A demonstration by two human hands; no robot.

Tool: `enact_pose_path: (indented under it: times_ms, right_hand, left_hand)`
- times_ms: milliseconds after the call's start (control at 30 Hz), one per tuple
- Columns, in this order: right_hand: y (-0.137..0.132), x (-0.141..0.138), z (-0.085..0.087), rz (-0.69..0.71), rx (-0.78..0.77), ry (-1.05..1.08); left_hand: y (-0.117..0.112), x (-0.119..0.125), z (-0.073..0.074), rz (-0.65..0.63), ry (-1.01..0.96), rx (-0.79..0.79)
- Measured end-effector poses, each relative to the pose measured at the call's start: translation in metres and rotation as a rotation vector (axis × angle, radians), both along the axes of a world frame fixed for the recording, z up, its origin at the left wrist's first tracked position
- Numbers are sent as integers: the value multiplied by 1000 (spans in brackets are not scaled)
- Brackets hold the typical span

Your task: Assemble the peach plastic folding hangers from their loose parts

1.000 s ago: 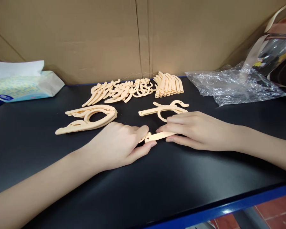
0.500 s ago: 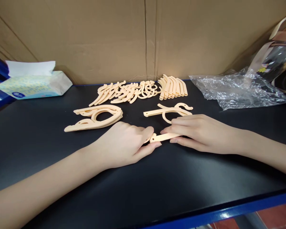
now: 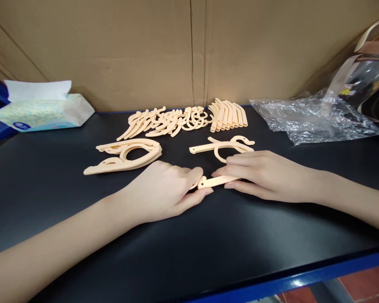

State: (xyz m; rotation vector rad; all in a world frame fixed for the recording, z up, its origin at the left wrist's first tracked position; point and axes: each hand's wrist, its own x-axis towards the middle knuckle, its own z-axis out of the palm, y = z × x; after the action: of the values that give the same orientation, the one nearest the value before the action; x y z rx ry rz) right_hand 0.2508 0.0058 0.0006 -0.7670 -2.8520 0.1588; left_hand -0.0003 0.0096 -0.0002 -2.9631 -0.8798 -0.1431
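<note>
Left hand (image 3: 164, 191) and right hand (image 3: 259, 174), both palm-down with fingers curled, pinch opposite ends of a flat peach plastic strip (image 3: 215, 181) lying near-centre on the matte black table (image 3: 208, 252). Just beyond it lies a hooked piece (image 3: 222, 146); to the left, a stack of curved pieces (image 3: 124, 155). Crinkled clear plastic film (image 3: 312, 118) lies far right.
</note>
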Motion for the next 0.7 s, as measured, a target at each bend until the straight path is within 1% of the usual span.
enact_pose_path:
  times_ms: [133,300,433,533,633,700]
  right_hand:
    - [-1,1,0,-17,-12,3]
    - [-1,3,0,-11,-8,5]
    - [2,0,-3,-15,22,-2]
    - [6,-3,-5,-36,2,37]
    - [8,-3,-7,-28,-24,72]
    - [8,-2,-6,-17,-4,68]
  left_hand:
    - [0,0,-1,-3,-7,17]
    - [1,-2,-7,-24,-67,112]
    - [4,-1,-8,-23,-56,81]
    - [9,-1,-6,-38,-50,31]
    - [14,-3,-6,-48,-55,60]
    - [16,-4,-6,-45,-66,98]
